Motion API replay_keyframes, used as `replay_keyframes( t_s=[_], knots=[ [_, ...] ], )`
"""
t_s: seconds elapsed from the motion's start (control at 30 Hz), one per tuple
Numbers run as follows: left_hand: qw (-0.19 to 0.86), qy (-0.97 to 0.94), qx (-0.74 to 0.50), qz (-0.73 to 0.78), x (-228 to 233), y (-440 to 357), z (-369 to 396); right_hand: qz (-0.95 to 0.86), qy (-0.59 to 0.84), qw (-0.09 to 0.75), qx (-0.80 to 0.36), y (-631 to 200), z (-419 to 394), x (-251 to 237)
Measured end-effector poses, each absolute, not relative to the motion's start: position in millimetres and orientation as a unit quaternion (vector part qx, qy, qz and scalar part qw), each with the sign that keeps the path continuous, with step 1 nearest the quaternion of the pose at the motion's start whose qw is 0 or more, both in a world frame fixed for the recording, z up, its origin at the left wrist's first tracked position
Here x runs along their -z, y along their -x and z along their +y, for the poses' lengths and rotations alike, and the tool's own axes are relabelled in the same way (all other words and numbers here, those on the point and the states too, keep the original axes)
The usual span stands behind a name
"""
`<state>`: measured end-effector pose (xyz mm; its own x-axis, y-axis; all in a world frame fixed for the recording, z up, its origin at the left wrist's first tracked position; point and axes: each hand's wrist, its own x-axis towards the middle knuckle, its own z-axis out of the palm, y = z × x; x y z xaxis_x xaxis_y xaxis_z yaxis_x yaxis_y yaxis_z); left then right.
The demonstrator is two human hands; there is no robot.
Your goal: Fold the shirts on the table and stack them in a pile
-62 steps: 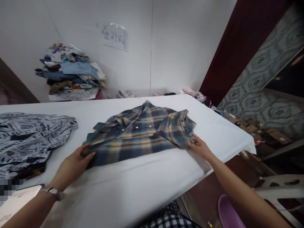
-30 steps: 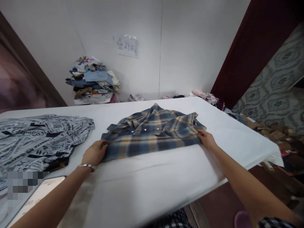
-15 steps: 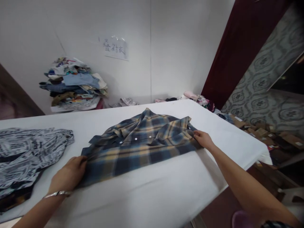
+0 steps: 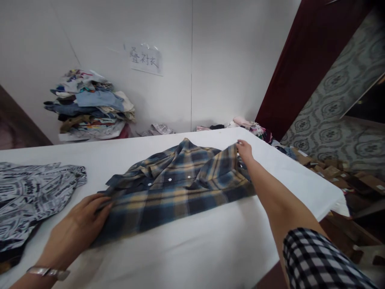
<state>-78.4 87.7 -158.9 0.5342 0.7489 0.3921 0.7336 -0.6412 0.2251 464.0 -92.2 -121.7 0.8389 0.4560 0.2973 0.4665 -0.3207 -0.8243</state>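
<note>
A blue, dark and yellow plaid shirt (image 4: 180, 192) lies spread across the white table, with white buttons showing near its middle. My left hand (image 4: 86, 218) has its fingers and thumb closed on the shirt's left edge. At the shirt's far right corner, my right hand (image 4: 244, 150) pinches a piece of the cloth and holds it a little off the table. To the left of my left hand lies a black-and-white printed garment (image 4: 39, 200), partly cut off by the view's edge.
The white table (image 4: 186, 261) reaches to the wall. A tall pile of folded clothes (image 4: 93, 104) rises at the back left. More clothes (image 4: 251, 125) lie past the table's far right edge. Cardboard boxes (image 4: 333, 172) sit low at the right. A paper sign (image 4: 146, 60) hangs on the wall.
My right hand has moved up and away from the shirt's near right corner to its far right corner, and now lifts cloth there. My left hand keeps its hold on the left edge.
</note>
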Motion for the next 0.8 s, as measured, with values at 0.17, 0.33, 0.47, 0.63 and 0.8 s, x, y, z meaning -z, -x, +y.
replay_keyframes(
  t_s=[0.17,0.33,0.47,0.63,0.8],
  knots=[
    [0.219,-0.838,-0.277,0.416,127,38,48,-0.529,0.642,0.543,0.113,-379,-89,65],
    [0.64,-0.593,-0.232,0.431,119,0,20,-0.72,0.564,0.403,-0.03,-305,-130,68],
    [0.727,-0.486,-0.183,0.449,136,-2,14,-0.558,0.72,0.413,-0.007,-342,-171,116],
    [0.415,-0.764,-0.148,0.471,157,-6,1,-0.506,0.831,0.233,-0.017,-393,-220,166],
    [0.248,-0.857,-0.084,0.443,144,-24,7,-0.453,0.871,0.189,0.019,-398,-233,186]
  ],
)
